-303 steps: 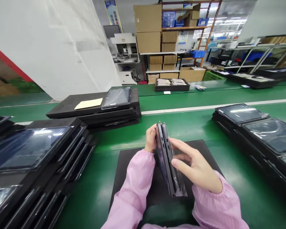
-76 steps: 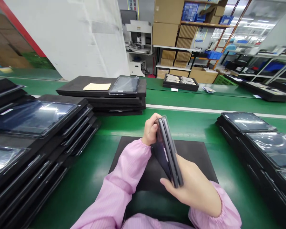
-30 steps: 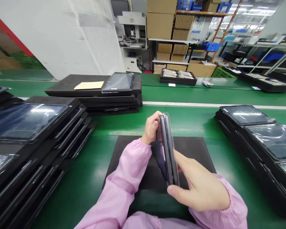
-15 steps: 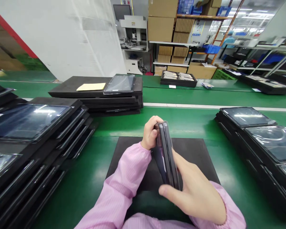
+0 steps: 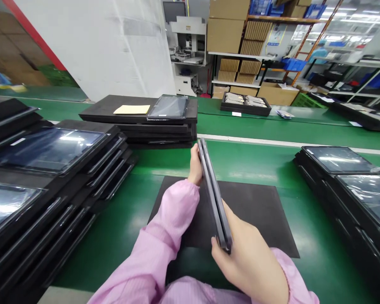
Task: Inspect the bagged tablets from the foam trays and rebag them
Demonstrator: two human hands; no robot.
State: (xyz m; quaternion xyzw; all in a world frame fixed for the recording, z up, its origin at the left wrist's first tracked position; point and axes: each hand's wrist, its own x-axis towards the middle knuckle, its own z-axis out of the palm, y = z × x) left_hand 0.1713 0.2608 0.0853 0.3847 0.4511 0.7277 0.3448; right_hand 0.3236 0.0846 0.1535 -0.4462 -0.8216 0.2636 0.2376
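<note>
Slim dark-grey tablet pair [image 5: 210,194] has shifted L at far end, tilted over black rectangular mat [image 5: 256,207]; L hand [image 5: 195,166] grips far end, R hand [image 5: 248,249] near end; prob. mid-handling, next move needs firm grips

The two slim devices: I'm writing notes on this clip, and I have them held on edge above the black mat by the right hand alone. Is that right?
Not the right hand alone: the head view shows the left hand also holding the two slim devices, on edge above the black mat.
</note>
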